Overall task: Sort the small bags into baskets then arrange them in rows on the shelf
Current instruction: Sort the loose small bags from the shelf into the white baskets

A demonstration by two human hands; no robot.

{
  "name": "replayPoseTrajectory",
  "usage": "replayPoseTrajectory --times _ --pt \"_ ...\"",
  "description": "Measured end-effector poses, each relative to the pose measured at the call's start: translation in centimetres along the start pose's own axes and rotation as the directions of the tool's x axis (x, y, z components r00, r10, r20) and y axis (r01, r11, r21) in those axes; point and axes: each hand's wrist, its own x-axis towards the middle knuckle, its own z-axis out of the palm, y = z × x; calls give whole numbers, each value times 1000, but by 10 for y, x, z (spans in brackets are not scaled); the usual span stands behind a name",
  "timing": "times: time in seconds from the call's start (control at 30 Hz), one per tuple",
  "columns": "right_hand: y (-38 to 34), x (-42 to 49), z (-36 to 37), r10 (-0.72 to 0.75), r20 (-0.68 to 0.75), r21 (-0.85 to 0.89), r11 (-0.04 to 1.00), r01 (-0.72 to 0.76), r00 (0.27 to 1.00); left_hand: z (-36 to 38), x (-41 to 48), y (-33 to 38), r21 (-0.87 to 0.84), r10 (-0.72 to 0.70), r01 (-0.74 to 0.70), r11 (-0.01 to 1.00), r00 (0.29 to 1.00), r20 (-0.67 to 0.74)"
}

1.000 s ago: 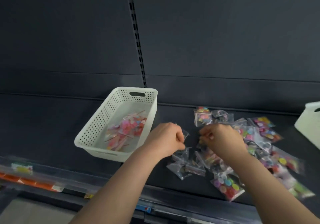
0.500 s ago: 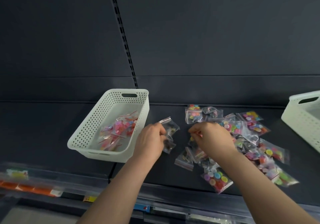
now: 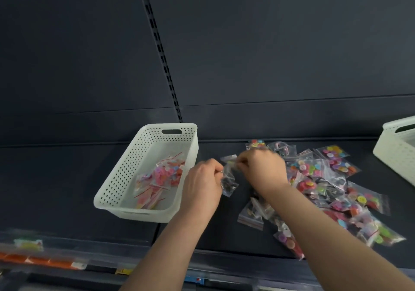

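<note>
Near the front, the left hand [image 3: 203, 185] curls its fingers round a few clear bags [image 3: 228, 179] with dark bits inside. The right hand [image 3: 262, 169], a bit blurry, pinches the top of them. They hang just above the dark shelf [image 3: 56, 178]. At 3 o'clock from the hands lies a messy pile of bags [image 3: 325, 178] full of bright buttons. At 9 o'clock a white basket [image 3: 122, 178] with holes holds pink bags [image 3: 161, 178]. Far off at 2 o'clock sits another white basket [image 3: 395, 151]

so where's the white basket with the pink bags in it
In the head view the white basket sits on the dark shelf left of centre, right beside the left hand, with the loose pile of bags off to its right.
</note>
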Motion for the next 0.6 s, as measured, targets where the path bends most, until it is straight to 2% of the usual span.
replayPoseTrajectory --times 0.1,0.23,0.37,0.5,0.6 --pt "31 -18 -25 77 -173 70 995 -66 982 14 7 12 -155 -16 18 988 1000 17" --pt "80 -47 -55 175 -278 89 984 -156 944 40 13 55 -291 59 -33 956 995 80" --pt "141 -72 -106 294 -462 87 954 -287 837 71 14 134 -426 198 -131 895 973 115" --pt "211 -103 -147 446 -514 52 869 -493 732 93 9 208 -468 325 -233 852 937 125" --pt "257 -124 -156 565 -399 13 790 -612 722 113 6 248 -481 359 -239 844 917 175"
